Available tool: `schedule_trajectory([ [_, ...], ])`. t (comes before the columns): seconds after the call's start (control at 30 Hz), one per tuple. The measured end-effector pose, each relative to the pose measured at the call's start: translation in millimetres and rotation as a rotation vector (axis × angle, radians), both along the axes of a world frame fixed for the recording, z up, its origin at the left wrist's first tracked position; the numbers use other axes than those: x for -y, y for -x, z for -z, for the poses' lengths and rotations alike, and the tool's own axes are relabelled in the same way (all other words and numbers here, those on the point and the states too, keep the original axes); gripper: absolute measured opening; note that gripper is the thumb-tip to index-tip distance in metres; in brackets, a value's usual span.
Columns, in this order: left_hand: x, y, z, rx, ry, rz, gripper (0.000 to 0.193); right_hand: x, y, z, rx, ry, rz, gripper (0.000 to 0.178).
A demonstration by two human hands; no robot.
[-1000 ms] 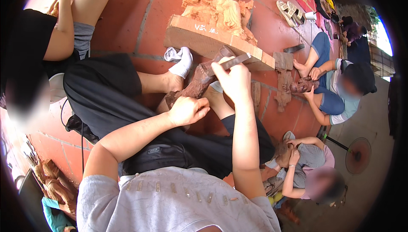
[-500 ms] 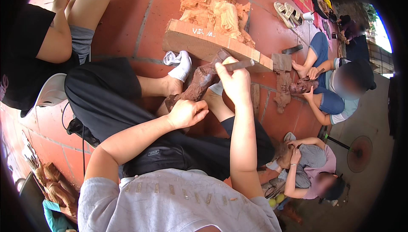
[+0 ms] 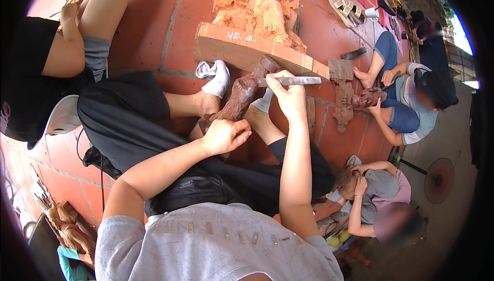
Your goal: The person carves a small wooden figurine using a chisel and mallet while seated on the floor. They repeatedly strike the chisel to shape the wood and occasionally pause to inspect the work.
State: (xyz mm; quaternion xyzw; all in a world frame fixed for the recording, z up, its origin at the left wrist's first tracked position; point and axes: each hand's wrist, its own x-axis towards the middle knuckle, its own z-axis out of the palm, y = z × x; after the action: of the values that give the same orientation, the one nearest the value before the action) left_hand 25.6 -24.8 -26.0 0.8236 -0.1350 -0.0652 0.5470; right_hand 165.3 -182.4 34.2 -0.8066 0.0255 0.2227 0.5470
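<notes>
A dark reddish-brown wood carving rests slanted between my lower legs, its blocky end pointing away from me. My left hand is closed at its near end and steadies it, fingers curled; the part under the palm is hidden. In my right hand is a flat grey metal file, pinched between thumb and fingers and lying nearly level. Its left tip touches or overlaps the carving's upper part; I cannot tell which.
Just beyond stands a larger pale wood carving on a thick wooden base. Another dark carving lies on the red tiles to the right. People sit close by on both sides. Sandals and a cup are farther back.
The file has turned to lie flatter and shifted slightly, its right end reaching farther right. My right hand has moved a little rightward. My left hand stays on the carving.
</notes>
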Motion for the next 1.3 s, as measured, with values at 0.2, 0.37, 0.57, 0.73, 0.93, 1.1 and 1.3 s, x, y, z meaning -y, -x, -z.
schedule_trajectory([
  [0.2, -1, -3, -2, -0.01, -0.027, 0.009, 0.017, -11, 21, -3, 0.462, 0.186, -0.167, 0.014],
  [0.37, -2, 0, -2, 0.02, -0.015, -0.015, 0.013, -11, 10, -9, 0.225, 0.087, -0.111, 0.012],
  [0.57, -1, -2, -4, -0.018, -0.013, 0.003, 0.016, -15, 5, -11, 0.219, 0.145, -0.06, 0.021],
  [0.73, -3, -2, -3, 0.008, -0.025, 0.01, 0.014, -11, 19, 1, 0.61, 0.143, -0.218, 0.017],
  [0.93, -2, -3, -1, -0.031, -0.021, 0.019, 0.013, 0, 0, 2, 0.286, 0.033, -0.117, 0.012],
  [1.1, 0, -2, 0, 0.005, 0.02, -0.026, 0.015, -7, 20, 6, 0.72, 0.128, -0.232, 0.015],
  [1.3, -2, -2, -2, 0.011, -0.023, -0.012, 0.013, 0, 12, 5, 0.409, 0.046, -0.129, 0.014],
])
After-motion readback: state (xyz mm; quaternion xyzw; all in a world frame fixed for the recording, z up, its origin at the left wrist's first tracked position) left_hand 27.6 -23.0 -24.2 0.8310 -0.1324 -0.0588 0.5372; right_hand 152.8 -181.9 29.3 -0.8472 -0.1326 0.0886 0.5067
